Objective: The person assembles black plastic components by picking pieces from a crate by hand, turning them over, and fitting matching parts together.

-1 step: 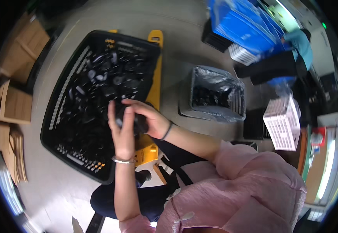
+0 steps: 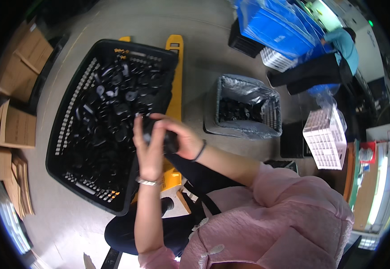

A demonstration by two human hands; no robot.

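A dark part (image 2: pixel 172 143), blurred, is held between both hands at the middle of the right edge of a black perforated crate (image 2: pixel 71 117). The left hand (image 2: pixel 148 148) has fingers and thumb apart, bracketing it; the right hand (image 2: pixel 184 140) bends its fingers around it. Small black plastic parts (image 2: pixel 110 110) fill the crate, beside a yellow pallet-jack fork (image 2: pixel 175 85). A film-lined bin (image 2: pixel 244 132) stands farther right.
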